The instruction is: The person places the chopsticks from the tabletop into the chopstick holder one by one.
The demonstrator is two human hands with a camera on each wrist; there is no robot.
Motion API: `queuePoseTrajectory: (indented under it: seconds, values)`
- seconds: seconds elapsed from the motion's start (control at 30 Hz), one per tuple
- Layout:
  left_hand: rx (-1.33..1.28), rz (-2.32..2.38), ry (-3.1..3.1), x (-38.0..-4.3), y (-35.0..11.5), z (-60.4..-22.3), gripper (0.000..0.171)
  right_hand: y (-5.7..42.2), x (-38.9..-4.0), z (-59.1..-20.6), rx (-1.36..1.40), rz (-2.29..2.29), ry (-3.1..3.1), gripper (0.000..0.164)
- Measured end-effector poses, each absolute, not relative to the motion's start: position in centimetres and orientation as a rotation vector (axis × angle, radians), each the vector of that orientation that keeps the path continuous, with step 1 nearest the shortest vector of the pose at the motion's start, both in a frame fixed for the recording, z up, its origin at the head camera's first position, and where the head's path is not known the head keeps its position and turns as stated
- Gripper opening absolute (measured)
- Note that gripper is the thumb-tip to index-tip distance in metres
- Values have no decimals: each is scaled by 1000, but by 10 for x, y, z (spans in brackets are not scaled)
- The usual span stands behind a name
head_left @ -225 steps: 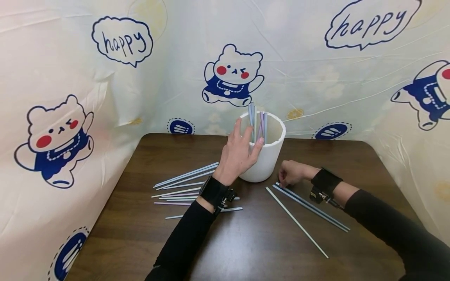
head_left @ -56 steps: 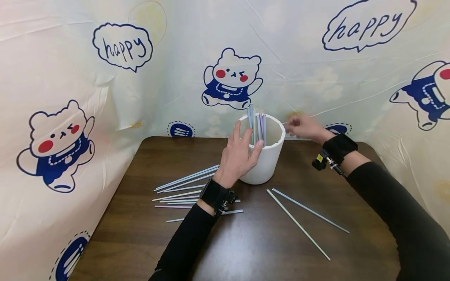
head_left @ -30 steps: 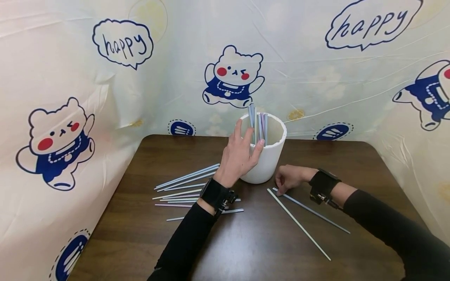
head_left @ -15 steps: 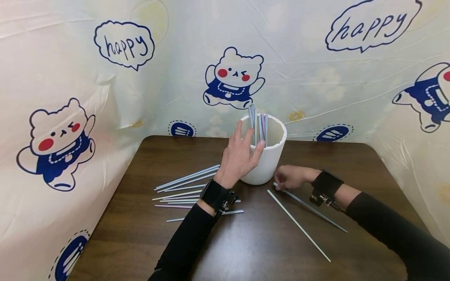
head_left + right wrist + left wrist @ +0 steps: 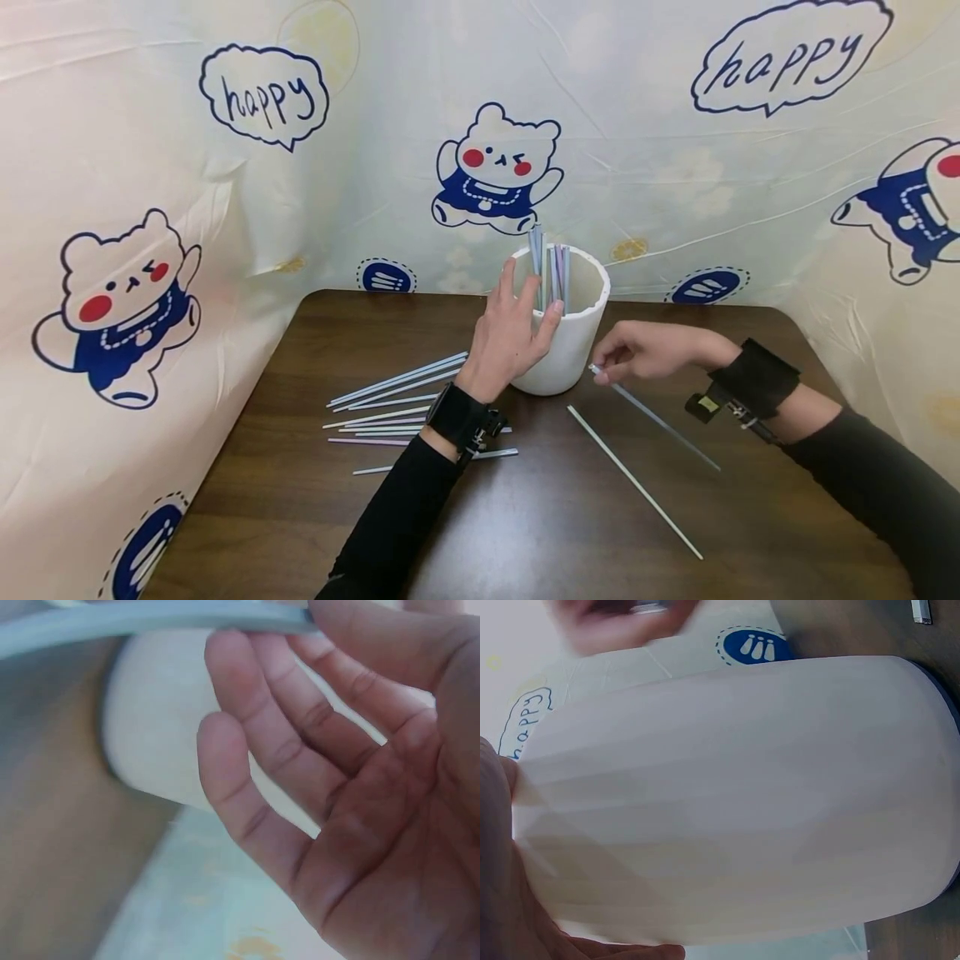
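Observation:
My left hand [image 5: 510, 337] holds a tall white cup [image 5: 558, 354] at its rim, with the fingers and thumb spread about its near left side. Several pastel straws [image 5: 558, 271] stand inside the cup, leaning on the far left. To the right of the cup, my right hand [image 5: 648, 350] pinches a light blue straw [image 5: 667, 427] near its upper end. In the right wrist view that straw [image 5: 172, 616] lies between thumb and fingertips, the other fingers half bent. A pale green straw [image 5: 636, 483] lies on the table nearby.
Several blue, green and purple straws [image 5: 397, 383] lie loosely on the left of the brown table [image 5: 525, 533], some partly under the left forearm. A printed cloth [image 5: 360, 192] hangs close behind and on both sides of the table.
My right hand has gone from beside the cup's rim down to the table, gripped the blue straw and raised its near-cup end. One other blue straw left the table earlier. My left hand stays put.

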State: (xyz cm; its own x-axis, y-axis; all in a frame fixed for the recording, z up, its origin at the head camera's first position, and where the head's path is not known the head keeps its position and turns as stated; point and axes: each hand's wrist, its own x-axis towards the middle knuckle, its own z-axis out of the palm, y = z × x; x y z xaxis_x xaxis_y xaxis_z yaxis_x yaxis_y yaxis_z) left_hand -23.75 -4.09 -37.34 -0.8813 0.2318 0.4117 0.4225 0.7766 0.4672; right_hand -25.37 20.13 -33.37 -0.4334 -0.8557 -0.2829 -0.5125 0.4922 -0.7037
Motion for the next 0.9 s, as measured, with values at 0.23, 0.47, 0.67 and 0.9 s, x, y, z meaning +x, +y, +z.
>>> queuePoseTrajectory:
  seconds: [0.23,0.47,0.67,0.9]
  values:
    - [-502,-812,-2614,-238,-42,-375,58,199,-249,-270,-1255,-822,2116,12]
    - [-508,-796,-2609,-239,-41,-375,58,195,-252,-215,-1323,-975,2149,18]
    - [-498,-789,-2610,-239,-41,-374,57,195,-261,-177,-1191,-1191,2220,20]
    - [-502,-806,-2612,-238,-40,-374,57,192,-286,-151,-1108,-1675,2029,20]
